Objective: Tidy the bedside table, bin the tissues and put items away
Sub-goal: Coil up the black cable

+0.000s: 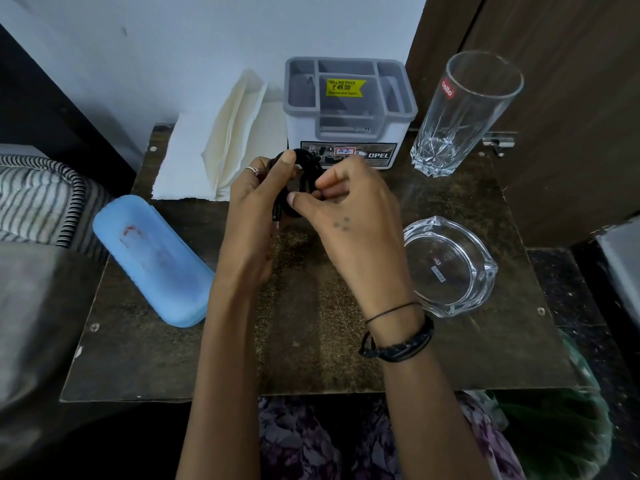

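A coiled black cable (304, 174) hangs above the middle of the dark bedside table (311, 358), held between both hands. My left hand (256, 202) grips the coil's left side. My right hand (353, 209) pinches its right side with thumb and fingers. Behind the hands stands a grey and white organiser box (349, 112) with empty compartments. White tissues (235, 133) lie at the back left, partly leaning on the wall. A blue case (152, 261) lies closed at the table's left edge.
A tall drinking glass (464, 116) stands at the back right and a glass ashtray (450, 268) sits at the right. A striped pillow (41, 199) lies left of the table. A green bag (554, 420) sits low at the right, a wooden door behind.
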The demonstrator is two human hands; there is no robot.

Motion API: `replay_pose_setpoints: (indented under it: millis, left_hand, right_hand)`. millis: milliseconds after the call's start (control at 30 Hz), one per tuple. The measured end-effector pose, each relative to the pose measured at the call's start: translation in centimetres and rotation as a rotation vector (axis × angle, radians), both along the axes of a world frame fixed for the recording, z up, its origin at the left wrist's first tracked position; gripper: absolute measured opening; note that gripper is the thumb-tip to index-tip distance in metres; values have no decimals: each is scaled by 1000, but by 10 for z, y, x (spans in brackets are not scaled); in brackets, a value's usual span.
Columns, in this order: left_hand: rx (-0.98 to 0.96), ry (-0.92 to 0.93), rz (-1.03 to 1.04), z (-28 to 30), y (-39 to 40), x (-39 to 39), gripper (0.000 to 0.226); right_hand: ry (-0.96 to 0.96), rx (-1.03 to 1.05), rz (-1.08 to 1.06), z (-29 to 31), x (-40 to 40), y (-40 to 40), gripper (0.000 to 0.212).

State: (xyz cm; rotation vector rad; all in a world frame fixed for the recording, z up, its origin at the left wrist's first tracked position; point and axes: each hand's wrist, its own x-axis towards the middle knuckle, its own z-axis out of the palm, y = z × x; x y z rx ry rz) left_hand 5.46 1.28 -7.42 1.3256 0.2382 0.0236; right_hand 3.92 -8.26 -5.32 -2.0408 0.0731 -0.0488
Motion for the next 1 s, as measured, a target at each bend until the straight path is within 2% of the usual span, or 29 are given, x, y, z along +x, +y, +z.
replay_pose_setpoints:
  millis: [167, 267, 433, 567, 667, 767, 900, 1000]
  left_hand:
    - [51, -23, 19, -2, 3, 1, 19]
    - [46, -21, 56, -2, 2, 1, 19]
    - [-1, -32, 153, -1, -1, 1, 23]
    - [-23, -28, 197, -4, -1, 3, 24]
    - [-85, -10, 305, -5, 11, 5, 20]
    - [-135, -17, 243, -3, 9, 4, 21]
    - [-115, -45, 75, -3, -10, 3, 24]
    - [-77, -49, -12, -5, -14, 2, 23]
  right_hand:
    - [27, 16, 17, 2, 1, -3, 17]
    - [57, 78, 19, -1, 4, -9, 22]
    - [137, 332, 75, 5, 5, -24, 34]
    - [210, 387, 124, 15, 2, -33, 35]
    - [178, 437, 92, 22, 1, -50, 33]
    - [110, 477, 18, 21, 2, -55, 26]
    - [71, 336, 22, 0, 10, -36, 10]
    - [33, 282, 19, -10, 11, -25, 27]
